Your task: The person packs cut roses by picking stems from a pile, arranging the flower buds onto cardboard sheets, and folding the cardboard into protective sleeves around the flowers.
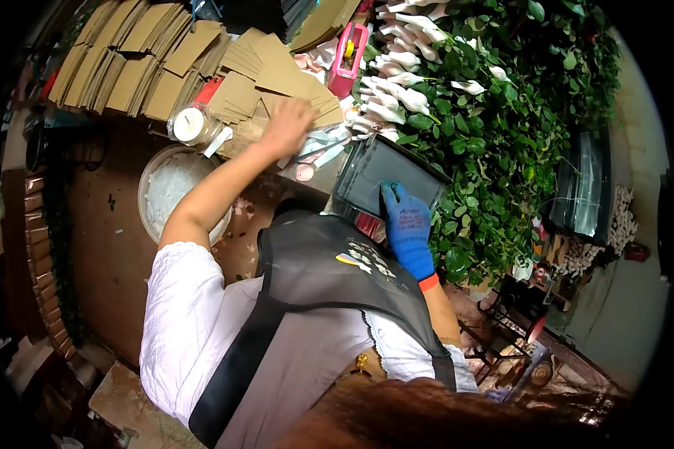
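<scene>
Left hand (288,127) is bare, reaching over the loose cards (240,93), fingers partly curled. Blur at the fingertips: I can't tell whether a card is pinched. Right hand (408,213), in a blue glove, sits on the near right corner of the dark box (388,168), fingers together over the rim, palm side hidden; can't confirm a grip underneath.

Both work things are in front of the body: cards ahead and left, box ahead and right, pale strips (324,144) on the table between them.

My take on handling: take cards by the edge, fan with the thumb, lift one. Thin flat stock probably sticks in pairs. Keep the gloved hand light on the box; leaning on that corner could tip it. Leave fine picking to the bare fingers.

Further out: card stacks (138,63) far left, clear jar (191,126) and white-filled tub (143,203) near the left forearm, so I'd keep that elbow high. Pink tape dispenser (344,71) beyond the strips; white buds (404,97) and leafy stems (487,168) crowd the box's right side.
</scene>
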Tool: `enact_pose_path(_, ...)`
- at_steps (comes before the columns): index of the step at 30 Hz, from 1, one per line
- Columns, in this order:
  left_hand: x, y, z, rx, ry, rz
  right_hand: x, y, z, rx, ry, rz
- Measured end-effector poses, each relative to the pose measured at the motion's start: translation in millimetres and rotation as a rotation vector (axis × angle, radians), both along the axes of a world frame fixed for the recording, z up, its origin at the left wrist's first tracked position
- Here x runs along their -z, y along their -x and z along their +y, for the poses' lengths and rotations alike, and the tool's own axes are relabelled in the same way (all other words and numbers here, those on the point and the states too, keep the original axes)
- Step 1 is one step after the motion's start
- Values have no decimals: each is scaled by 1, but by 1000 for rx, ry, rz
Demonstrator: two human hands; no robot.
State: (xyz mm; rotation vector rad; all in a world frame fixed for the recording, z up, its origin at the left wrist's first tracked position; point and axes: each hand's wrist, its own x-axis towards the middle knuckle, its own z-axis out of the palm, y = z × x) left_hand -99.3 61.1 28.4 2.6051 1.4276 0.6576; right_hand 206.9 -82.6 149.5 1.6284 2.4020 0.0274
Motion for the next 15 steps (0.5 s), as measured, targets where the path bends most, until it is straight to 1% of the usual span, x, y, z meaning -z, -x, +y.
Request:
enact_pose_path(1,9,-10,-5,45,133,11,-3,1,0,8,6,11)
enact_pose_path(2,18,-16,-11,120,282,84,-4,2,0,14,12,22)
enact_pose_path(4,37,-31,-29,-7,130,89,-2,2,0,23,11,56)
enact_pose_path(5,48,-32,-27,-7,130,116,-1,1,0,29,11,75)
enact_pose_path(8,20,-40,-28,-64,412,59,7,-4,-1,4,-26,87)
enact_pose_path(10,8,-49,-41,-185,549,-196,4,-3,0,10,-19,89)
enact_pose_path(11,3,-47,-46,-181,696,-271,2,-2,-1,17,-11,92)
enact_pose_path(12,-17,-44,-50,-178,843,-348,1,-2,-1,20,-4,95)
enact_pose_path(14,-43,-40,-62,-74,888,-487,-2,-1,0,22,13,104)
enact_pose_path(15,-52,-39,-66,-17,887,-484,-1,-1,1,18,16,107)
